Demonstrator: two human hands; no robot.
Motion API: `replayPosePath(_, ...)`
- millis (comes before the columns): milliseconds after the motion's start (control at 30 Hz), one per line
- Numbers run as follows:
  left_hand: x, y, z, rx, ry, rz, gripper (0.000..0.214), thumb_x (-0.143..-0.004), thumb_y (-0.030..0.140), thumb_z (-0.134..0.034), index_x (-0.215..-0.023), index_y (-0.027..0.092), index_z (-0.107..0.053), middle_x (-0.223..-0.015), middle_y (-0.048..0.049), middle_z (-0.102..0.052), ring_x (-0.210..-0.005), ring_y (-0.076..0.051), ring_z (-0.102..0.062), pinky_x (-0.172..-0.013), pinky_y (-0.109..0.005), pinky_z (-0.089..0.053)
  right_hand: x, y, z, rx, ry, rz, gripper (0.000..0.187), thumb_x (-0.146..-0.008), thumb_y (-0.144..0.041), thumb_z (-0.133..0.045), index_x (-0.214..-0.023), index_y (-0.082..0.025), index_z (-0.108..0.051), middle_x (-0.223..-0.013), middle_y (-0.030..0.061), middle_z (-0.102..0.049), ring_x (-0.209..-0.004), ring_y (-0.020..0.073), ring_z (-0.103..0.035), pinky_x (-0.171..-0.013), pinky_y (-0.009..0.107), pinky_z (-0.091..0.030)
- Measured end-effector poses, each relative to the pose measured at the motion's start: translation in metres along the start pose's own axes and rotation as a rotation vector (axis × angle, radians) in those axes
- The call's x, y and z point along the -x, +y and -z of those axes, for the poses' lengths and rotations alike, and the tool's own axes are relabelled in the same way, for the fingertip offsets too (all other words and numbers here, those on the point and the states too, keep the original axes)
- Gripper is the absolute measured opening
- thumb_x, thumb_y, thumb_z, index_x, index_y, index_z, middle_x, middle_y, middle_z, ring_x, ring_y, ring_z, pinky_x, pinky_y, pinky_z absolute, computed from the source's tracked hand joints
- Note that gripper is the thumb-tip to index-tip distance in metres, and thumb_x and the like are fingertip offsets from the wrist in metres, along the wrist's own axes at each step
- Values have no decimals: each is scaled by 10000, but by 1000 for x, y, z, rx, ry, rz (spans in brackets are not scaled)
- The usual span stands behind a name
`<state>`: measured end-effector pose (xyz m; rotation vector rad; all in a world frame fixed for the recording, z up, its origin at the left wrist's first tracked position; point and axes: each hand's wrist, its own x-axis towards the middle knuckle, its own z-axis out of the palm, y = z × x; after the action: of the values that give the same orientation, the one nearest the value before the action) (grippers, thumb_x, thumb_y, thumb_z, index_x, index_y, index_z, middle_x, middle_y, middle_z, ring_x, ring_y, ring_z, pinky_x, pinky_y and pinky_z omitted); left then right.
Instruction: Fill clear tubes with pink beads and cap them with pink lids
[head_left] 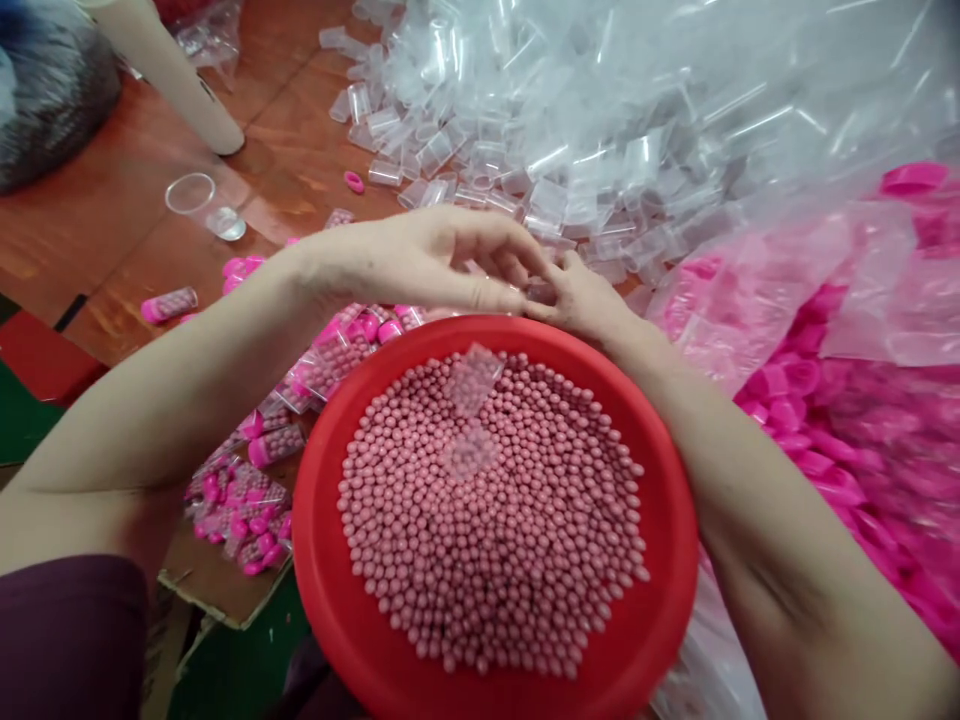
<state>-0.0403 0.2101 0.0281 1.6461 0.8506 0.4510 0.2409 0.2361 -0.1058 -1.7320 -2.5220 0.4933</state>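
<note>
A red round basin (352, 610) sits close in front of me, filled with small pink beads (495, 520). Two clear little vials (474, 375) lie on top of the beads. My left hand (427, 265) and my right hand (581, 300) meet just beyond the basin's far rim. Their fingers are pinched together around a small clear vial (538, 292) that is mostly hidden between them. Filled vials with pink caps (274, 445) lie in a heap under my left forearm.
A large pile of empty clear vials (480, 150) spreads across the wooden table behind the hands. Pink caps in a clear plastic bag (840, 400) fill the right side. A lone clear cup (191, 195) and a cream post (172, 75) stand at the far left.
</note>
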Motion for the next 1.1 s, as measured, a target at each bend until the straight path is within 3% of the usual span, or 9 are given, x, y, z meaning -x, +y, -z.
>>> replayPosePath(100, -33, -56, 5, -293, 113, -77, 389, -895, 155, -908, -1280, 193, -862, -1260, -75, -821, -1287, -285, -761, -1223, -448, -596, 1, 2, 0, 2, 44, -20, 392, -1042, -375, -726, -1385, -220, -838, -1356, 181, -788, -1179, 400, -794, -1036, 523, -643)
replayPosePath(167, -55, -89, 3, -596, -38, -60, 711, -811, 189, -969, -1500, 215, -797, -1611, -149, -710, -1546, -371, -607, -1391, -533, -453, 7, 5, 7, -133, 161, -68, 292, -1018, -341, -716, -1239, -212, -857, -1209, 143, -841, -1123, 353, -793, -1035, 485, -641)
replayPosePath(300, -74, -104, -18, -1002, -277, -24, 684, -1113, 292, -697, -1785, 361, -589, -1979, -167, -281, -1791, -482, -284, -1409, -750, -355, 56, -7, 50, -636, 369, -122, 323, -1023, -467, -742, -1241, -242, -823, -1032, 60, -845, -863, 254, -771, -748, 378, -662)
replayPosePath(400, -78, -93, -35, -1141, -342, -83, 617, -1209, 416, -569, -1824, 395, -534, -1998, -180, -218, -1805, -483, -269, -1373, -749, -402, 116, -34, 91, -774, 160, 76, 358, -1046, -545, -818, -1289, -284, -851, -1146, 54, -881, -922, 235, -827, -774, 353, -703)
replayPosePath(533, -84, -92, -46, -1160, -377, -283, 556, -1225, 436, -541, -1778, 412, -595, -1888, -153, -467, -1713, -406, -418, -1318, -593, -491, 159, -46, 112, -683, -87, 216, 538, -1017, -622, -902, -1479, -350, -851, -1448, 76, -871, -1306, 310, -848, -1118, 449, -715)
replayPosePath(667, -92, -104, -51, -1155, -360, -397, 509, -1182, 437, -667, -1690, 438, -684, -1862, -110, -526, -1675, -385, -472, -1302, -567, -502, 115, 2, 94, -759, 305, -101, 661, -1070, -798, -713, -1453, -272, -829, -1485, 126, -846, -1417, 335, -794, -1296, 576, -612)
replayPosePath(900, -106, -102, -43, -1163, -313, -406, 295, -1138, 393, -747, -1369, 250, -861, -1749, -186, -605, -1575, -395, -590, -1218, -503, -599, -11, 77, 73, -693, 533, -561, 775, -1105, -578, -669, -1735, -139, -562, -1821, 245, -563, -1702, 364, -570, -1430, 571, -454)
replayPosePath(1000, -117, -97, -30, -1116, -41, -261, 405, -1070, 234, -795, -1473, 197, -797, -1877, -217, -448, -1693, -419, -510, -1277, -525, -592, -37, 83, 68, -594, 583, -684, 936, -1080, -483, -740, -1819, -14, -409, -1925, 341, -331, -1846, 411, -305, -1526, 594, -201)
replayPosePath(1100, -135, -98, -13, -1011, 336, -4, 835, -1016, 295, -894, -1764, 164, -548, -1926, -265, -344, -1750, -467, -439, -1382, -590, -500, -53, 80, 59, -463, 475, -751, 1113, -1016, -553, -846, -1884, -80, -334, -1998, 323, -65, -1871, 533, -109, -1484, 781, -128)
